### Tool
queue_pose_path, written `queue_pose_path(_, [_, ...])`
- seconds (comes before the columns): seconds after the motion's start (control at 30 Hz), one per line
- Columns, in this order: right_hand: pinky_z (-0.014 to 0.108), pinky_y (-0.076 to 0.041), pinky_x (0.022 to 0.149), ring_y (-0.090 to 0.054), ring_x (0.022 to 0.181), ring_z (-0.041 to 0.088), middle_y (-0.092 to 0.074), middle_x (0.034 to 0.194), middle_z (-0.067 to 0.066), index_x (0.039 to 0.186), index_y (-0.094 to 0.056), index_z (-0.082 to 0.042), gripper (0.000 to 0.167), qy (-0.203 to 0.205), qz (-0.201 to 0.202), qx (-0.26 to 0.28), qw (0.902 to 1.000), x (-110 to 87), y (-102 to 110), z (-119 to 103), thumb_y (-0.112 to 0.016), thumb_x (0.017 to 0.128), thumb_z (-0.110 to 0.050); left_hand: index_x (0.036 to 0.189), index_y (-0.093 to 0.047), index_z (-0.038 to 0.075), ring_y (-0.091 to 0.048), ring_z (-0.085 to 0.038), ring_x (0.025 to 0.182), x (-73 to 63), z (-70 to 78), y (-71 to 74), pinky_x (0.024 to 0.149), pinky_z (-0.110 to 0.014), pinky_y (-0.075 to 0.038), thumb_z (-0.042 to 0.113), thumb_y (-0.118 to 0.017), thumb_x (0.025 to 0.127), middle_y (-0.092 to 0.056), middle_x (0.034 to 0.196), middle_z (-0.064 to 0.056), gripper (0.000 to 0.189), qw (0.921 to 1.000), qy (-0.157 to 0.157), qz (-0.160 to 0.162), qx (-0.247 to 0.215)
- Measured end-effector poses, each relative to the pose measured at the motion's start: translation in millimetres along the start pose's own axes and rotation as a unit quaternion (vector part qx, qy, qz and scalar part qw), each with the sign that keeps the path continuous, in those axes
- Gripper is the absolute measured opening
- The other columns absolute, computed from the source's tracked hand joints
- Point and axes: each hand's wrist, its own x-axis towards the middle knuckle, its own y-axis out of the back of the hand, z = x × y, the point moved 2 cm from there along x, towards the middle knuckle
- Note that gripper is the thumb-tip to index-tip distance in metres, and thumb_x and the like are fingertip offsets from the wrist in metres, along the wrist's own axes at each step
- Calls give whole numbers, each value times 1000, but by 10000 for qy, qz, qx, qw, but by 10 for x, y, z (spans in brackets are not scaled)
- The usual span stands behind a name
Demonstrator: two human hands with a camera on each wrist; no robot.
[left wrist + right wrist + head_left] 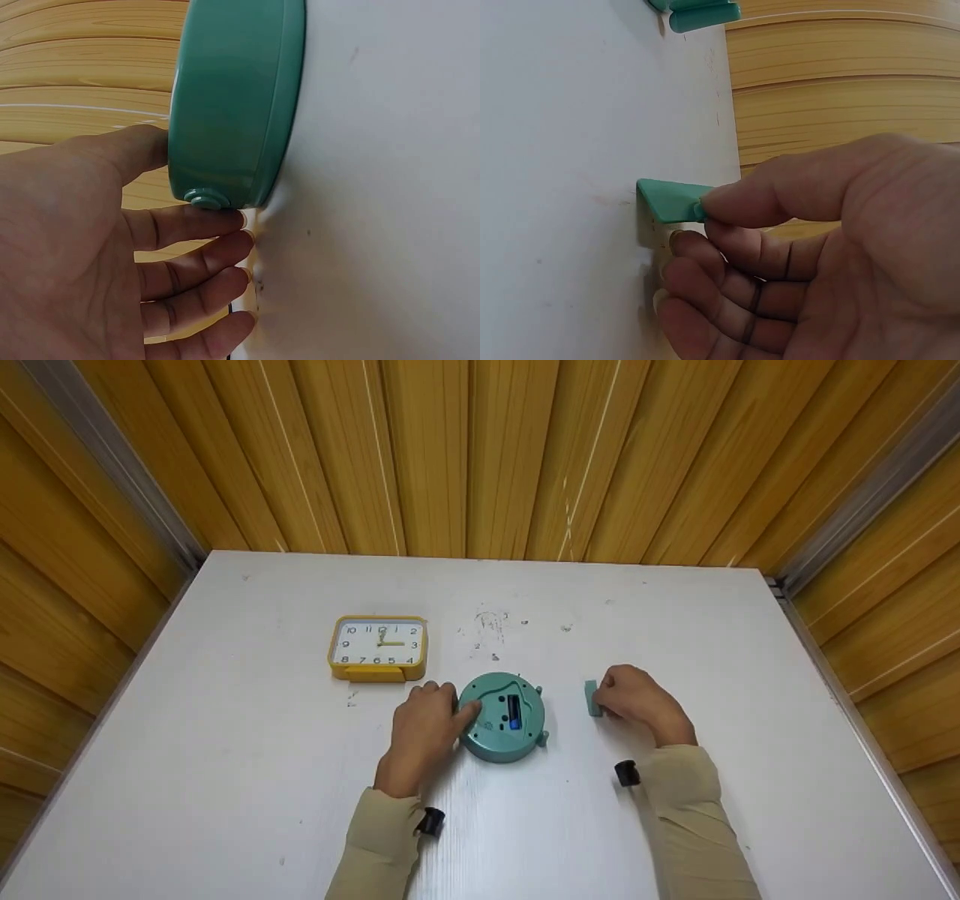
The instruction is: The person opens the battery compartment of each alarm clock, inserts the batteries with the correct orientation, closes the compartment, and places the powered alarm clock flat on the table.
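A round green alarm clock (491,746) lies face down on the white table, its battery slot uncovered and a dark blue battery (514,712) inside. My left hand (426,727) holds the clock at its left edge, thumb over the back. In the left wrist view, the index finger touches the clock's side (225,105) beside a small round knob (206,198). To the right of the clock, my right hand (641,701) pinches a small green battery cover (592,697) between thumb and index finger. The cover (671,199) is close over the table in the right wrist view, its near end hidden by the fingertips.
A yellow rectangular clock (379,649) stands behind and left of the green one, its dial toward me. Corrugated wood-patterned panels (480,457) rise behind the white table (225,735) and along both sides.
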Motion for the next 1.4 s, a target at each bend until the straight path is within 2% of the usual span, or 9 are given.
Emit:
queue_pose_path(0.23, [33,-47,68,-58,77,22,-67,84,10,89,-61,-4,7,-24,198,174,9996,14,-7,4,-61,93,-9,111,-74,2,-55,-25,89,-2,0,-4,79,-44,-53,46,-65,104,-59,90,-6,45,10000,17,-6,13])
queue_pose_path(0.5, [33,-57,72,-66,80,22,-68,91,13,98,-63,3,7,-38,197,563,9982,51,-16,44,-64,96,-4,113,-74,1,-55,-25,89,0,1,3,79,-45,-53,46,-66,104,-59,90,-6,47,10000,5,7,6])
queue_pose_path(0.7, [31,-53,71,-64,78,20,-68,88,10,95,-70,3,9,-89,177,395,9990,42,-6,50,-64,95,-5,113,-74,1,-55,-25,90,0,6,5,80,-45,-53,46,-66,104,-59,90,-7,46,10000,25,-16,2])
queue_pose_path(0.93, [32,-50,72,-60,80,21,-66,89,9,93,-69,1,11,-110,162,209,9996,22,-6,37,-63,98,-7,112,-73,2,-55,-25,90,0,2,3,79,-44,-52,45,-66,104,-58,89,-6,45,10000,19,-15,-17])
queue_pose_path(1.13, [34,-49,73,-58,84,24,-63,96,11,100,-68,2,13,18,369,114,9993,0,-7,-13,-63,99,-9,111,-73,2,-54,-25,89,-1,2,10,78,-43,-51,46,-66,104,-57,89,-5,45,10000,15,-28,-38])
queue_pose_path(1.4, [36,-50,71,-59,83,26,-65,93,13,100,-66,5,14,31,673,-116,9977,-8,-58,-101,-57,98,-5,112,-73,2,-54,-24,90,-3,-4,-1,78,-43,-51,47,-66,104,-58,90,-5,45,10000,52,-41,-16])
